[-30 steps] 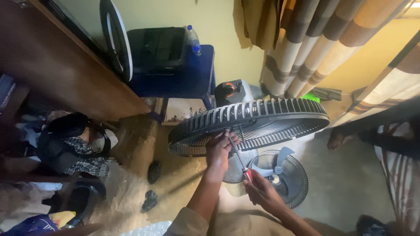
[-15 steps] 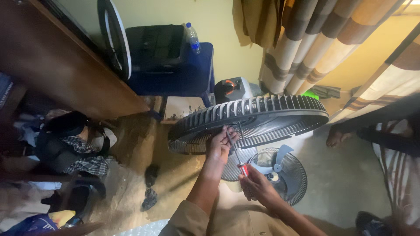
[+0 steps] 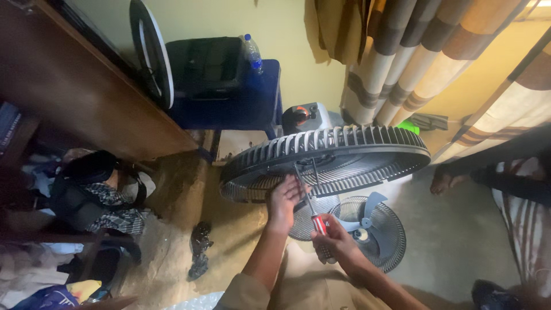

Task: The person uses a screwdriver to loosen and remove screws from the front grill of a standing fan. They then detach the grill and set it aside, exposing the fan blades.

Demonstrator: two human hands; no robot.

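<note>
Left hand (image 3: 284,198) fingers seemingly pinch the fan grille (image 3: 327,161); right hand (image 3: 333,241) grips screwdriver (image 3: 313,209)

I see a yellow wall (image 3: 275,23), striped curtains (image 3: 413,51), a blue chair (image 3: 241,103), a brown cupboard (image 3: 74,86) and a sandy floor (image 3: 172,229).

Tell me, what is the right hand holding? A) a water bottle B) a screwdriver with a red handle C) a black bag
B: the right hand grips a screwdriver with a red handle, its shaft pointing up at the grey fan grille that the left hand steadies.
</note>
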